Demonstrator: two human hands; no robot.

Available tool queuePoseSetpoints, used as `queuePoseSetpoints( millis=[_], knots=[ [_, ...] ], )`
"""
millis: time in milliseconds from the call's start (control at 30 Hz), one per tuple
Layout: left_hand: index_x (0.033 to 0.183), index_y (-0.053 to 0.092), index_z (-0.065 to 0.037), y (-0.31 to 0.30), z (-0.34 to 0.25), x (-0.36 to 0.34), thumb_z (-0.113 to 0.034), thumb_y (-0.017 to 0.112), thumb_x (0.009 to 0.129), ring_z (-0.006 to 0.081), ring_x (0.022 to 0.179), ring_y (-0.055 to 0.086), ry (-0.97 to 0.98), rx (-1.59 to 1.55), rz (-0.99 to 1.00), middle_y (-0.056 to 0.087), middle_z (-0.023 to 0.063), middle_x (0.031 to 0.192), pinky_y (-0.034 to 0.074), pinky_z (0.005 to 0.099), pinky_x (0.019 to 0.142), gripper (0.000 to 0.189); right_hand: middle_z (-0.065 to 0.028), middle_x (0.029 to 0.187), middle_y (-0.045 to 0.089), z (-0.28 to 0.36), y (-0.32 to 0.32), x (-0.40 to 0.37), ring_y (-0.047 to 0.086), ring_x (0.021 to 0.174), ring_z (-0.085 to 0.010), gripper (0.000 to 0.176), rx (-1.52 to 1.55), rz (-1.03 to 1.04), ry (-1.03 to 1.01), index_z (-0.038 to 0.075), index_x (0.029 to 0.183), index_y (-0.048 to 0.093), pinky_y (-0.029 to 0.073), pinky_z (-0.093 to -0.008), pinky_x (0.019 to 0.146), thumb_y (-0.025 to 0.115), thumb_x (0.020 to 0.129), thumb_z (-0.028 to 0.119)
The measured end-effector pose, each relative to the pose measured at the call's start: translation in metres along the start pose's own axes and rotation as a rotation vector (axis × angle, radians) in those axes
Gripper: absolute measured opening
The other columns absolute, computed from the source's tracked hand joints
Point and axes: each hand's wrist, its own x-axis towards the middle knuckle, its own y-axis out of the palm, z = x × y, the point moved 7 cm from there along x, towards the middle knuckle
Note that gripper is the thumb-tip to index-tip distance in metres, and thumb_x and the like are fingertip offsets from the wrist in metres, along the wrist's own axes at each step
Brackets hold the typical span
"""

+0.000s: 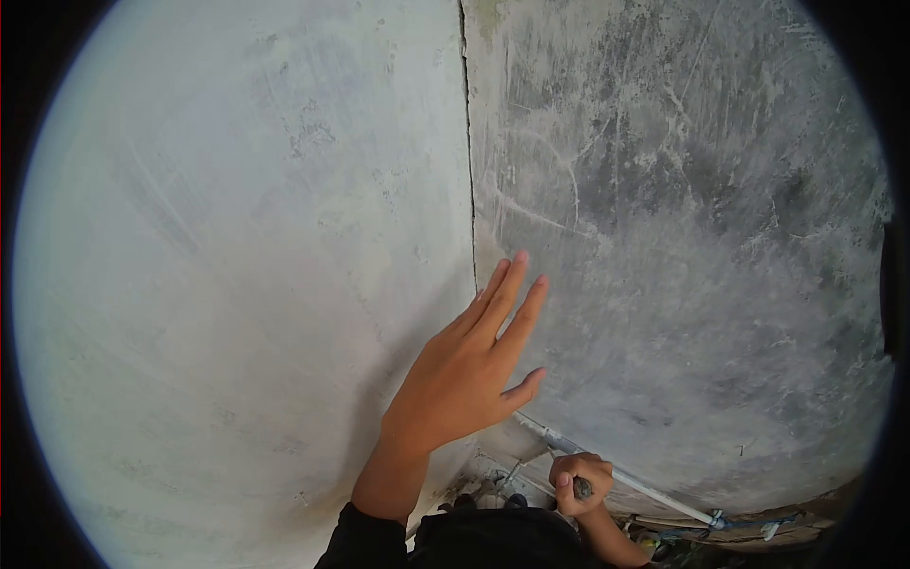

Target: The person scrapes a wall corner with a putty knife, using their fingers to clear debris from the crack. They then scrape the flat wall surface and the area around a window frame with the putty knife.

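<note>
My left hand [460, 370] is raised in front of the wall corner, fingers stretched out and the thumb apart, with nothing in it. Its fingertips are beside the dark crack [467, 123] that runs down between the pale wall [237, 237] and the grey wall [701, 228]. Low in the view, my right hand [576, 474] is closed around a tool handle [582, 487], whose rounded end shows. A thin metal part [536, 455] reaches left from that hand; what it is, I cannot make out.
A white pipe [654, 496] runs along the foot of the grey wall, with blue ties [718, 521] near its right end. Cables and small clutter lie at the lower right. Dark shoes [464, 502] show at the bottom.
</note>
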Motion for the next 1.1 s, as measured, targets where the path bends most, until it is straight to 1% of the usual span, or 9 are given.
queuePoseSetpoints(
  millis=[133,333,633,733,800,833,900,967,1100],
  knots=[
    [0.156,0.035,0.0,0.025,0.029,0.02,-0.029,0.073,0.09,0.0386,0.126,0.061,-0.023,0.237,-0.262,0.02,0.0306,0.165,0.055,0.0417,0.096,0.082,-0.0058,0.054,0.053,-0.004,0.007,-0.003,0.05,0.04,-0.0196,0.02,0.001,0.005,0.019,0.003,0.065,0.056,0.041,-0.0296,0.044,0.063,0.084,0.003],
    [0.156,0.036,-0.003,0.141,0.036,-0.109,-0.042,0.069,0.093,0.0387,0.122,0.061,-0.329,-0.294,1.132,0.042,0.0238,0.157,0.052,0.0442,0.1,0.081,-0.0045,0.053,0.048,-0.009,0.014,-0.003,0.048,0.04,-0.0214,0.022,-0.027,0.066,0.071,0.004,0.066,0.056,0.038,-0.0318,0.043,0.066,0.085,0.003],
    [0.159,0.027,0.0,0.077,0.044,-0.026,-0.017,0.074,0.088,0.0423,0.153,0.026,-0.014,-0.023,-0.378,0.016,0.0226,0.169,0.043,0.0465,0.114,0.087,-0.006,0.055,0.051,-0.014,0.023,0.004,0.051,0.043,-0.023,0.023,-0.035,0.172,0.117,0.005,0.067,0.057,0.04,-0.0328,0.045,0.071,0.085,0.004],
    [0.159,0.027,0.0,0.159,0.059,-0.057,-0.026,0.071,0.093,0.0387,0.152,0.03,-0.177,-0.057,0.004,0.019,0.0224,0.168,0.041,0.0461,0.116,0.083,-0.0065,0.055,0.053,-0.008,0.024,0.002,0.053,0.044,-0.0233,0.023,-0.024,0.197,0.11,0.005,0.067,0.057,0.041,-0.0331,0.046,0.071,0.085,0.004],
    [0.159,0.031,-0.004,0.217,0.057,-0.122,-0.039,0.066,0.096,0.0354,0.146,0.041,-0.461,-0.202,0.878,0.029,0.0192,0.166,0.042,0.0462,0.114,0.08,-0.0068,0.056,0.053,-0.011,0.02,-0.007,0.054,0.045,-0.0237,0.023,-0.038,0.212,0.111,0.004,0.067,0.057,0.041,-0.0331,0.046,0.072,0.084,0.003],
    [0.158,0.037,-0.009,0.252,0.056,-0.17,-0.048,0.061,0.097,0.0347,0.136,0.053,-0.322,-0.199,1.296,0.039,0.0158,0.161,0.045,0.0451,0.112,0.077,-0.0067,0.056,0.053,-0.01,0.016,-0.008,0.054,0.045,-0.0242,0.022,-0.043,0.189,0.127,0.004,0.067,0.058,0.042,-0.0328,0.046,0.071,0.084,0.003],
    [0.156,0.043,-0.014,0.254,0.05,-0.209,-0.05,0.062,0.095,0.0347,0.136,0.053,-0.206,-0.114,1.5,0.046,0.0135,0.157,0.045,0.0435,0.112,0.073,-0.0071,0.056,0.054,-0.012,0.009,-0.014,0.054,0.045,-0.0245,0.021,-0.087,0.154,0.179,0.004,0.067,0.058,0.042,-0.0323,0.047,0.071,0.084,0.003],
    [0.152,0.049,-0.013,0.219,0.048,-0.165,-0.043,0.065,0.096,0.0313,0.144,0.045,-0.443,-0.315,1.185,0.041,0.0142,0.16,0.042,0.0424,0.114,0.066,-0.0076,0.057,0.054,-0.016,0.002,-0.02,0.054,0.046,-0.0248,0.021,-0.131,0.142,0.22,0.004,0.067,0.058,0.042,-0.032,0.047,0.07,0.084,0.003],
    [0.151,0.048,-0.011,0.113,0.036,-0.071,-0.013,0.073,0.087,0.043,0.152,0.027,-0.051,-0.093,0.089,0.02,0.0241,0.167,0.036,0.051,0.118,0.068,-0.0088,0.057,0.055,-0.022,-0.006,-0.03,0.055,0.047,-0.025,0.021,-0.167,0.162,0.293,0.003,0.067,0.058,0.043,-0.0317,0.048,0.07,0.084,0.002]
  ],
)
